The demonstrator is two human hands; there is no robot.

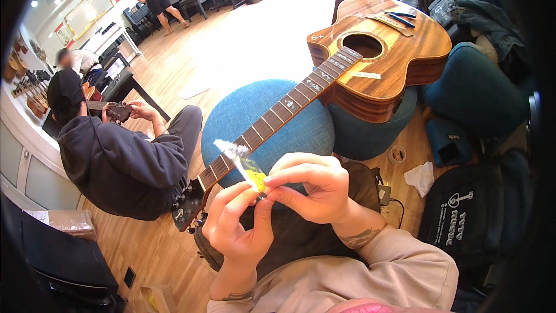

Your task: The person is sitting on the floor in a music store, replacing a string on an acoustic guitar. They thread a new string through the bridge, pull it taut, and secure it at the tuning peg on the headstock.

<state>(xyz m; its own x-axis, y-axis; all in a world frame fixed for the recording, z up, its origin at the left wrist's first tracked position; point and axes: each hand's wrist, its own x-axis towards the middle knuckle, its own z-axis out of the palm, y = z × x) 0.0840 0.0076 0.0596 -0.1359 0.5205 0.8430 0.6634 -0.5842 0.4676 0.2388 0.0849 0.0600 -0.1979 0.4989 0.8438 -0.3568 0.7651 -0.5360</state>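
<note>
Both hands pinch a small clear plastic packet with a yellow part (pixel 255 181) above the neck of an acoustic guitar. My left hand (pixel 240 220) grips its lower end between thumb and fingers. From the right side, my right hand (pixel 310 188) closes thumb and fingertips on the packet's edge. What is inside the packet is too small to make out. Beyond my hands the brown acoustic guitar (pixel 399 52) lies face up, no strings visible on it, its headstock (pixel 188 206) pointing toward my lower left. Blue-handled pliers (pixel 401 18) rest by its bridge.
Under the guitar stand a round blue stool (pixel 231 104) and another blue stool (pixel 370 133). A black gig bag (pixel 457 220), a white cloth (pixel 420 178) and a small tub (pixel 397 153) lie to the right. At left a seated person (pixel 121 150) holds another guitar.
</note>
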